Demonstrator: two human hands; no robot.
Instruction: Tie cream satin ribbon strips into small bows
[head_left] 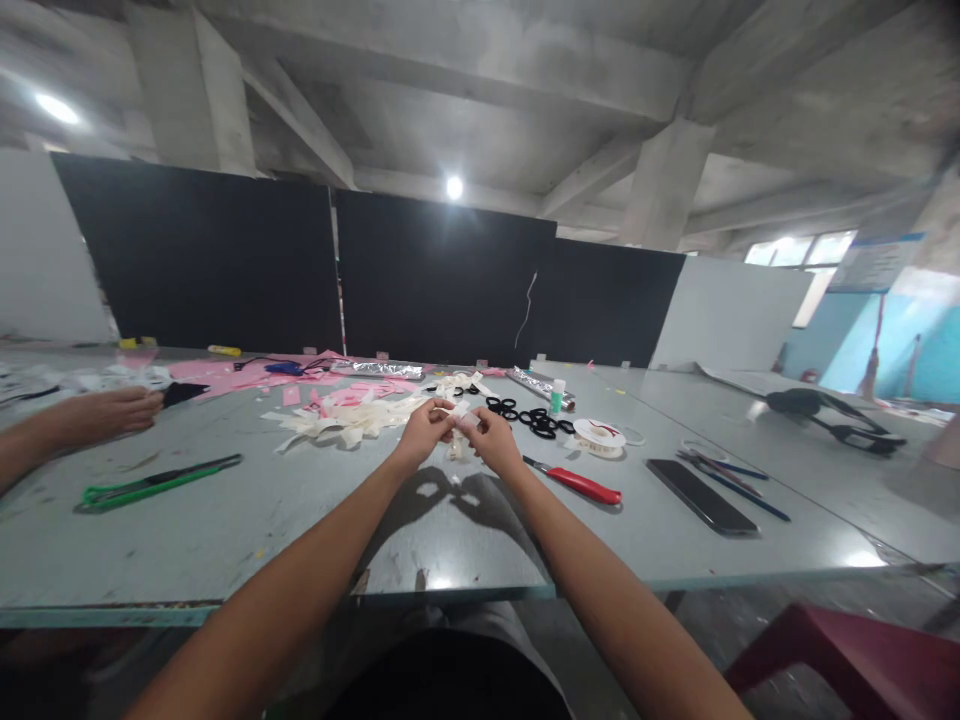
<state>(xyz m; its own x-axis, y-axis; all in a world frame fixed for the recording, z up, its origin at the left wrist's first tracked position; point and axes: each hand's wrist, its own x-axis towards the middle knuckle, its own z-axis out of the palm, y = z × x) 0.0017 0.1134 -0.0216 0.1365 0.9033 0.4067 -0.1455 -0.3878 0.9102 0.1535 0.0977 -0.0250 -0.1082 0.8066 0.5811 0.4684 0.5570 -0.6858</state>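
Both hands meet above the table near its middle. My left hand (pixel 429 432) has its fingers pinched on a small whitish strip (pixel 460 410). From the other side, my right hand (pixel 489 438) pinches the same strip. A pale piece (pixel 456 447) hangs or lies just below the fingers; which, I cannot tell. Cream strips (pixel 352 422) are heaped beyond my left hand. Several black rings (pixel 541 422) and a white ribbon roll (pixel 598 436) lie past my right hand. A red cutter (pixel 585 485) rests beside my right wrist.
Another person's hand (pixel 112 412) reaches in from the left, at a black piece (pixel 184 393). A green cutter (pixel 161 483) lies left. To the right are a phone (pixel 701 495), tweezers-like tools (pixel 731 480) and black goggles-like gear (pixel 836 415). A glue stick (pixel 557 397) stands upright.
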